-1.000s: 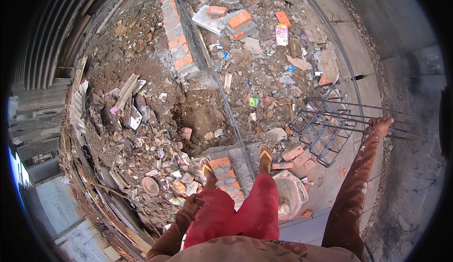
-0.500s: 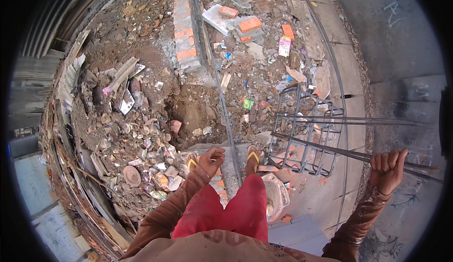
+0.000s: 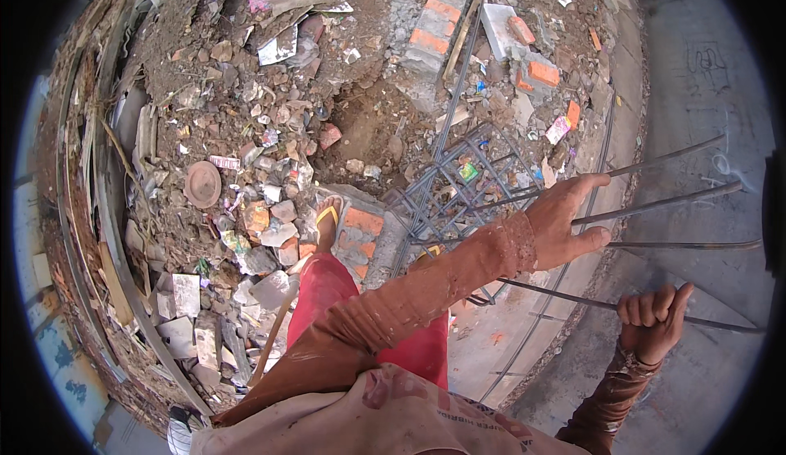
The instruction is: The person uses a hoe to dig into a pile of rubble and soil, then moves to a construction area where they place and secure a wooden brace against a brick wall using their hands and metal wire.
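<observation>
A cage of dark steel reinforcing bars (image 3: pixel 427 181) stands over the rubble in front of me, with several long bar ends sticking out to the right. My right hand (image 3: pixel 655 322) is closed around the lowest long bar (image 3: pixel 565 294). Stretched across my body, my left hand (image 3: pixel 566 224) is at the upper bar ends, its fingers extended and thumb apart. Whether its palm touches a bar is hidden. The cage's near side is partly behind my left forearm.
A low brick wall (image 3: pixel 434 39) runs ahead, beside a dug hole (image 3: pixel 362 131). Rubble and litter cover the left, with a round clay-coloured dish (image 3: pixel 203 185) and old planks (image 3: pixel 82 168). A grey wall (image 3: pixel 696 86) rises at right. My sandalled foot (image 3: pixel 327 224) stands by bricks.
My left hand has swung from the left across to the bars on the right, its fingers opening out. The cage has shifted left in view and turned, and my view has swung.
</observation>
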A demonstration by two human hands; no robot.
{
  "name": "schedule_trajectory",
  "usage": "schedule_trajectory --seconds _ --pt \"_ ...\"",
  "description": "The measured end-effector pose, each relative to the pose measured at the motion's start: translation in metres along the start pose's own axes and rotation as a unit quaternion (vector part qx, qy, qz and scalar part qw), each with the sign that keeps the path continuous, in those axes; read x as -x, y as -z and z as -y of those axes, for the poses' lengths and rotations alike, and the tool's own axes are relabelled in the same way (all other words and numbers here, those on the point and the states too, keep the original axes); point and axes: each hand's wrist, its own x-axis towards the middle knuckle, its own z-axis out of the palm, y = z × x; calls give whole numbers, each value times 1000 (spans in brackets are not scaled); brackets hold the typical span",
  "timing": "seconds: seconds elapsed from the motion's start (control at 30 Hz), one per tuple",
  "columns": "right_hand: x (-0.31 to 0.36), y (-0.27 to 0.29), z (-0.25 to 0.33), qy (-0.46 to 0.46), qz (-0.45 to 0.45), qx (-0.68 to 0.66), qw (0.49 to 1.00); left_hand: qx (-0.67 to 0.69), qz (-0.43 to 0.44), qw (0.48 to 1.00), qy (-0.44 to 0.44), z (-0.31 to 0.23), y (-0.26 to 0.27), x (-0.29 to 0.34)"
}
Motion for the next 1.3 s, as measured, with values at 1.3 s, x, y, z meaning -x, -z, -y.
schedule_trajectory --seconds 1.3 --pt "-360 -79 -614 -26 -1 338 941 -146 -218 894 363 456 238 228"
